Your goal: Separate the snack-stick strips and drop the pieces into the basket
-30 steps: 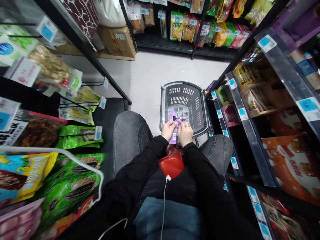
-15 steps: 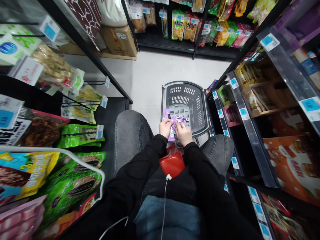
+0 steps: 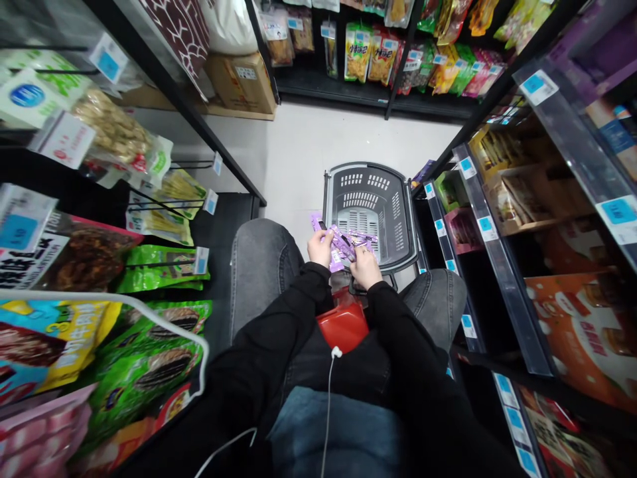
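Low over the near left side of a grey shopping basket, both my hands hold slim purple snack packets. My left hand is closed, with a purple packet sticking up beyond its fingers. In my right hand, fingers pinch the end of another purple packet, which slants toward the left hand. One more purple packet hangs just below, between the hands; which hand bears it I cannot tell. More purple packets lie inside the basket behind the right hand.
Shelves of bagged snacks line my left, and shelves with price tags and boxes my right. A cardboard box stands at the back left. A red object with a white cable sits at my lap.
My hands have moved apart. The left hand shifted left and up with a purple packet, and a purple packet now shows slanting from the right hand. The basket stays in place.
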A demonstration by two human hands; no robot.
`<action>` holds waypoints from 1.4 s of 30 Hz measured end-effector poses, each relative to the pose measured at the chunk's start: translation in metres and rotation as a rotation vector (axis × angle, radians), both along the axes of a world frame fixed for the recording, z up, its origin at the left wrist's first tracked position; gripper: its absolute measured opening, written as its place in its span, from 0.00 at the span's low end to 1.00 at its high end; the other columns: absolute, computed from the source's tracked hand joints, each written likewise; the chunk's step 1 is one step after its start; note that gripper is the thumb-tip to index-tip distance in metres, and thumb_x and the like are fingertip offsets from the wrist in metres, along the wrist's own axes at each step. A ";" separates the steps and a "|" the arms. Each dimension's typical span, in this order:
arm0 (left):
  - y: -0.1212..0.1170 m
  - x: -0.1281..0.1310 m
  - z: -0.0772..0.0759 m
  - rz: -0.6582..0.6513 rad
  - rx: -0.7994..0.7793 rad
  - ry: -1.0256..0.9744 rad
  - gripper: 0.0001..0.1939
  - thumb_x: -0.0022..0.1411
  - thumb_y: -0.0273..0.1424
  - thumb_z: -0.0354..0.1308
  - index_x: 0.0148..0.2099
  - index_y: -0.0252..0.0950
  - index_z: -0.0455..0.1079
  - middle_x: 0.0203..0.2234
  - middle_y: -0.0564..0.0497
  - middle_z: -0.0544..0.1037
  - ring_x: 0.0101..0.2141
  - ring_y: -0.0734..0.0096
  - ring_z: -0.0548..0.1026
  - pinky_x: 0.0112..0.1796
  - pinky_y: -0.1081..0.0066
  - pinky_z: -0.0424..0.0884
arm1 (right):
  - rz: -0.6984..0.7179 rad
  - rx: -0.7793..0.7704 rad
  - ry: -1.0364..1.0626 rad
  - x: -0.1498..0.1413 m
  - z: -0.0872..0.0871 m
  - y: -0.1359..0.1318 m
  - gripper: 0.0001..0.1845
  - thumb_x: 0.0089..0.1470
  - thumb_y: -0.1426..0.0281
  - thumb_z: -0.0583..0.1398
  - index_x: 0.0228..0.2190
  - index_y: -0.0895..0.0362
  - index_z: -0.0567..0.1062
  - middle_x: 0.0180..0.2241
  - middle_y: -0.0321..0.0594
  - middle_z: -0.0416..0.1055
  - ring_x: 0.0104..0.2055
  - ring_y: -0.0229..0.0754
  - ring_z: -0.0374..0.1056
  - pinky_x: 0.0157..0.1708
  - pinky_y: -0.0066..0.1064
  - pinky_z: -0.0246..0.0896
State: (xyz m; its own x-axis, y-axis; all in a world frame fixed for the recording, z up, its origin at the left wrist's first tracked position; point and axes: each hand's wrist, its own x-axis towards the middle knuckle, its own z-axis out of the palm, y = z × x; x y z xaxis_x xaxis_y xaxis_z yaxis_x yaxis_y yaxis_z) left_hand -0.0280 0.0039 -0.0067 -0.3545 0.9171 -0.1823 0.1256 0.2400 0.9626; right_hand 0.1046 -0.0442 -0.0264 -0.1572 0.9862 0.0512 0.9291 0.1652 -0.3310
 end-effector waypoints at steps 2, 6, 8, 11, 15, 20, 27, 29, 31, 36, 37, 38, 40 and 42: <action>0.001 -0.001 0.000 0.010 0.003 -0.021 0.09 0.50 0.35 0.53 0.26 0.34 0.66 0.18 0.55 0.69 0.24 0.74 0.68 0.27 0.76 0.64 | -0.005 -0.004 -0.001 0.002 -0.001 0.002 0.14 0.43 0.78 0.52 0.36 0.62 0.67 0.37 0.50 0.65 0.41 0.46 0.60 0.44 0.36 0.56; 0.002 -0.002 0.004 0.044 -0.046 -0.122 0.08 0.50 0.34 0.53 0.28 0.33 0.65 0.17 0.56 0.67 0.20 0.76 0.68 0.24 0.75 0.65 | 0.004 -0.081 0.025 0.005 0.004 0.003 0.16 0.44 0.79 0.51 0.39 0.62 0.66 0.39 0.50 0.65 0.40 0.45 0.62 0.42 0.34 0.58; 0.002 -0.001 0.007 0.062 -0.065 -0.153 0.08 0.50 0.34 0.53 0.29 0.34 0.65 0.17 0.56 0.67 0.18 0.76 0.67 0.22 0.75 0.65 | 0.009 -0.130 0.019 0.006 0.007 0.003 0.17 0.45 0.79 0.50 0.41 0.62 0.64 0.38 0.49 0.67 0.38 0.44 0.64 0.40 0.33 0.59; 0.001 0.000 0.010 0.080 -0.044 -0.167 0.08 0.49 0.34 0.54 0.29 0.34 0.65 0.17 0.56 0.66 0.18 0.76 0.68 0.22 0.74 0.66 | 0.007 -0.180 -0.024 0.007 0.012 0.003 0.17 0.47 0.80 0.49 0.41 0.63 0.63 0.35 0.49 0.69 0.37 0.44 0.66 0.38 0.32 0.59; 0.000 0.000 0.007 0.103 -0.037 -0.202 0.09 0.50 0.35 0.53 0.30 0.33 0.64 0.17 0.56 0.67 0.19 0.75 0.68 0.23 0.74 0.67 | 0.118 -0.238 -0.095 0.006 0.019 0.004 0.16 0.48 0.83 0.47 0.39 0.63 0.63 0.33 0.50 0.70 0.34 0.43 0.67 0.35 0.31 0.60; 0.001 -0.001 0.000 0.114 -0.010 -0.116 0.10 0.50 0.36 0.55 0.30 0.33 0.66 0.19 0.55 0.70 0.22 0.74 0.70 0.25 0.74 0.68 | 0.120 -0.270 -0.133 0.005 0.027 0.003 0.17 0.47 0.85 0.47 0.41 0.65 0.62 0.32 0.52 0.70 0.35 0.44 0.68 0.36 0.32 0.60; 0.007 -0.007 -0.005 0.180 0.013 -0.136 0.10 0.49 0.35 0.56 0.30 0.32 0.68 0.20 0.53 0.71 0.23 0.73 0.70 0.26 0.74 0.68 | 0.185 -0.352 -0.099 0.009 0.042 -0.001 0.17 0.51 0.82 0.46 0.44 0.66 0.61 0.32 0.52 0.71 0.34 0.45 0.69 0.35 0.33 0.61; 0.009 -0.010 -0.005 0.197 0.016 -0.134 0.10 0.48 0.35 0.57 0.29 0.32 0.68 0.20 0.53 0.71 0.23 0.73 0.70 0.26 0.74 0.68 | 0.209 -0.350 -0.061 0.011 0.044 0.000 0.17 0.51 0.81 0.47 0.44 0.65 0.62 0.35 0.52 0.71 0.36 0.45 0.69 0.37 0.32 0.61; 0.009 -0.011 -0.004 0.202 0.015 -0.143 0.10 0.48 0.35 0.58 0.29 0.31 0.68 0.19 0.54 0.70 0.22 0.74 0.70 0.25 0.74 0.68 | 0.215 -0.334 -0.016 0.013 0.046 0.002 0.17 0.50 0.80 0.48 0.43 0.64 0.65 0.37 0.51 0.71 0.39 0.46 0.68 0.40 0.32 0.60; 0.008 -0.010 -0.006 0.173 0.022 -0.148 0.10 0.47 0.34 0.58 0.29 0.31 0.69 0.17 0.55 0.68 0.21 0.74 0.69 0.25 0.74 0.68 | 0.132 -0.414 0.185 0.026 0.043 0.009 0.18 0.48 0.78 0.53 0.43 0.58 0.70 0.39 0.43 0.72 0.42 0.43 0.67 0.43 0.30 0.58; 0.009 -0.010 -0.007 0.171 0.028 -0.137 0.10 0.47 0.34 0.58 0.29 0.31 0.69 0.17 0.55 0.68 0.21 0.74 0.69 0.26 0.74 0.68 | 0.121 -0.422 0.219 0.029 0.041 0.009 0.20 0.46 0.78 0.54 0.43 0.57 0.71 0.40 0.42 0.72 0.43 0.43 0.67 0.44 0.30 0.58; 0.009 -0.011 -0.007 0.173 0.033 -0.125 0.09 0.47 0.33 0.58 0.29 0.31 0.69 0.17 0.56 0.68 0.22 0.74 0.69 0.26 0.74 0.68 | 0.116 -0.420 0.240 0.031 0.040 0.009 0.21 0.45 0.79 0.55 0.43 0.57 0.71 0.41 0.40 0.72 0.43 0.42 0.67 0.45 0.29 0.58; 0.010 -0.012 -0.009 0.184 0.039 -0.108 0.09 0.47 0.33 0.58 0.29 0.32 0.69 0.17 0.55 0.68 0.23 0.73 0.70 0.28 0.74 0.68 | 0.116 -0.387 0.253 0.033 0.037 0.009 0.24 0.42 0.80 0.56 0.44 0.57 0.71 0.41 0.41 0.72 0.44 0.42 0.67 0.46 0.29 0.57; 0.012 -0.014 -0.009 0.203 0.048 -0.095 0.08 0.46 0.32 0.58 0.28 0.32 0.69 0.17 0.55 0.69 0.24 0.73 0.70 0.29 0.74 0.68 | 0.124 -0.342 0.270 0.033 0.035 0.007 0.24 0.42 0.80 0.55 0.44 0.58 0.71 0.41 0.42 0.72 0.44 0.43 0.67 0.46 0.30 0.56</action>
State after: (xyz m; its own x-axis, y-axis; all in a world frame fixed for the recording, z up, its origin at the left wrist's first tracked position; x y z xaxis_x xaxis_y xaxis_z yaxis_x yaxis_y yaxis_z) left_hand -0.0425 0.0163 -0.0152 -0.5164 0.8370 -0.1813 -0.0122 0.2044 0.9788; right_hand 0.1374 -0.0373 0.0086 -0.3013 0.9281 -0.2188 0.7821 0.1092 -0.6135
